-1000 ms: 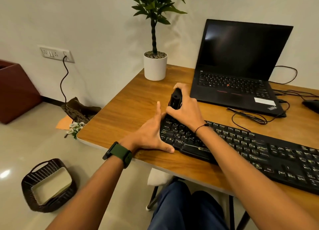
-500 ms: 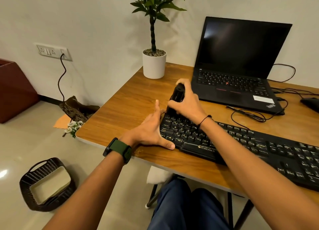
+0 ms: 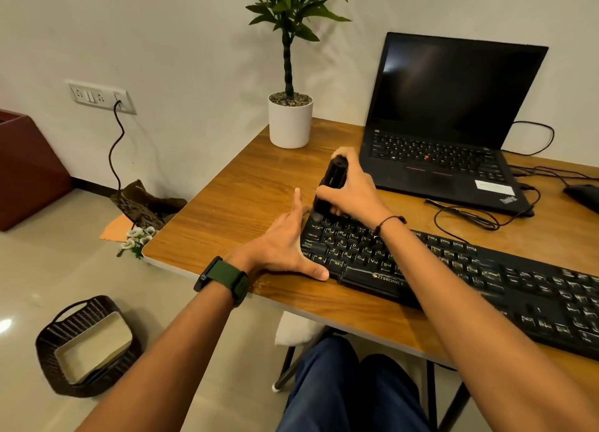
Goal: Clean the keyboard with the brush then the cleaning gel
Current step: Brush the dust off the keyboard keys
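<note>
Potted plant (image 3: 289,75) in white pot (image 3: 290,125); liner (image 3: 94,347) inside woven basket (image 3: 64,328).

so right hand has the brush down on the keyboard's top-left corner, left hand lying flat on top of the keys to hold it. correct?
Not quite. The head view shows the left hand open against the keyboard's left end, thumb along its front edge, not flat on top of the keys. The rest holds: the right hand grips the brush, its tip down at the top-left corner.
</note>
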